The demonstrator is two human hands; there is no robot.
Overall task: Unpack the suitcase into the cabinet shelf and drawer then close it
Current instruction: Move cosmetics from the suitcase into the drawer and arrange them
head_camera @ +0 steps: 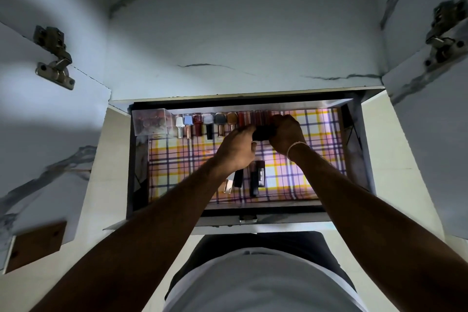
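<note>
The cabinet drawer [358, 159] stands pulled out below me, lined with plaid paper. Along its back wall runs a row of several nail polish bottles [200, 123] and lip colour tubes [249, 118]. My left hand [236, 149] and my right hand [286, 133] meet at the right end of that row, both gripping a small dark object [263, 133] between them; what it is I cannot tell. Several dark cosmetic tubes [257, 177] lie loose near the drawer's front, partly under my left wrist. The suitcase is out of view.
A clear plastic box [152, 121] of small round items sits in the drawer's back left corner. Both cabinet doors hang open, with hinges at left [54, 58] and right [443, 38]. The cabinet shelf [240, 33] above the drawer is white marble-patterned.
</note>
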